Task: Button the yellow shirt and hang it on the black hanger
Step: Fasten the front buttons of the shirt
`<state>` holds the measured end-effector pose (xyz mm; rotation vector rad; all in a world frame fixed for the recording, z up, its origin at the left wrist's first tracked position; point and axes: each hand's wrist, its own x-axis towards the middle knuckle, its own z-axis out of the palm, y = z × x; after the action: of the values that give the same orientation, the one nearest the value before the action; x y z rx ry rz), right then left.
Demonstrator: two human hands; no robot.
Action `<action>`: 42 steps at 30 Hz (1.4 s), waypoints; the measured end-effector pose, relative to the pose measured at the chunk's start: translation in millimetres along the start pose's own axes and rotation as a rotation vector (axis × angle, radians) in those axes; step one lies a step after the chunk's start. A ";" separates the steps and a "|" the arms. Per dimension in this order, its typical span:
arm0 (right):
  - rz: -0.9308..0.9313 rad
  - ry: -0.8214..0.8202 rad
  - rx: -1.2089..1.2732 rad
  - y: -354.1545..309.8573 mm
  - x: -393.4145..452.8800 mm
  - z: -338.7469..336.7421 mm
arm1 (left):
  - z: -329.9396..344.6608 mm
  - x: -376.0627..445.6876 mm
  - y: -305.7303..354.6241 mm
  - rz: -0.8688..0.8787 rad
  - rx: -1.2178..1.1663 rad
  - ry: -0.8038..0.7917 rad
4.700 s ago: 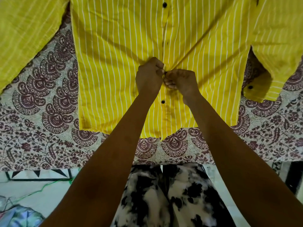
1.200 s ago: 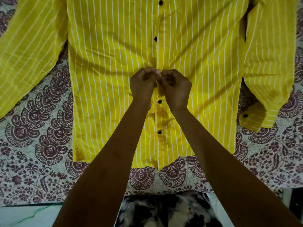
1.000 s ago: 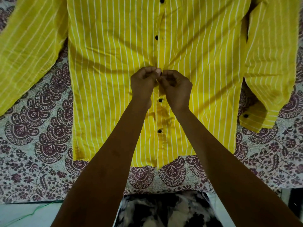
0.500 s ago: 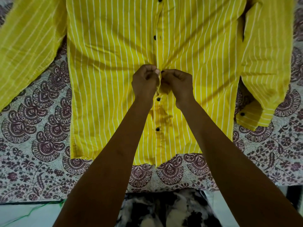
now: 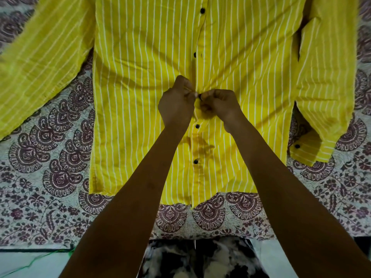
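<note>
A yellow shirt (image 5: 140, 87) with white stripes lies flat, front up, on a patterned bedsheet. Black buttons run down its front placket. My left hand (image 5: 176, 105) pinches the placket edge from the left. My right hand (image 5: 220, 106) pinches the fabric from the right, with a black button (image 5: 200, 96) showing between the fingertips of both hands. Two buttons (image 5: 197, 126) below my hands sit fastened in the placket. Higher up, the placket gapes slightly around another button (image 5: 194, 54). No black hanger is in view.
The bedsheet (image 5: 50, 157) has maroon paisley prints and ends at its front edge near my legs. The shirt's sleeves spread out left (image 5: 40, 67) and right (image 5: 329, 77); the right cuff carries a black button (image 5: 297, 146). Pale floor shows at the lower left.
Both hands moved up the placket from the second button to the third one. In the last second they stay at that button, with small finger movements and the button now visible between them.
</note>
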<state>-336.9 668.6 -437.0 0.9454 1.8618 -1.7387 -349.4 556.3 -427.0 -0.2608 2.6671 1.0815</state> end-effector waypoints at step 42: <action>-0.211 0.270 0.244 -35.3 47.2 4.7 | 5.0 81.8 43.7 -0.020 -0.209 -0.060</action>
<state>-395.0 673.6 -446.5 1.1616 2.0081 -2.0899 -437.8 585.0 -426.0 -0.2876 2.4950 1.3417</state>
